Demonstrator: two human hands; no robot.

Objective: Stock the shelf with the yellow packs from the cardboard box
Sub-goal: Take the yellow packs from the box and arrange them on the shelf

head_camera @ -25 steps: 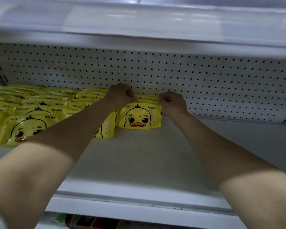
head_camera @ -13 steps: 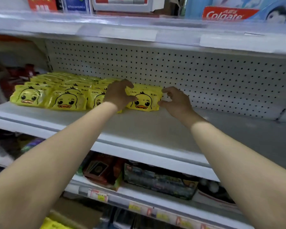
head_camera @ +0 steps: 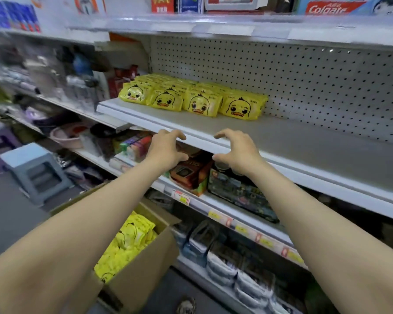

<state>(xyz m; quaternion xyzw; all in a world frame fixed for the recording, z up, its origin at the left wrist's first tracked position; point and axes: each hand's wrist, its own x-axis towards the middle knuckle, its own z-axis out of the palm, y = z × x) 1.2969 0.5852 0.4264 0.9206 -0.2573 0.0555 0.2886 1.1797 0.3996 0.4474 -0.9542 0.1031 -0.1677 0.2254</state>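
Several yellow duck-face packs (head_camera: 192,98) stand in rows at the left end of the white shelf (head_camera: 304,141), against the pegboard back. My left hand (head_camera: 166,149) and my right hand (head_camera: 235,151) hover in front of the shelf's front edge, fingers loosely curled, holding nothing. Both hands are well clear of the packs. Below my left forearm stands an open cardboard box (head_camera: 145,264) on the floor with more yellow packs (head_camera: 127,241) inside.
The right part of the shelf is bare. A lower shelf (head_camera: 225,211) holds boxed goods and price tags. Toothpaste boxes (head_camera: 327,7) line the shelf above. A grey plastic stool (head_camera: 32,171) stands on the floor at left.
Both hands let go of the rightmost pack and pulled back from it to the shelf's front edge. The view drew back and down, bringing the cardboard box into sight.
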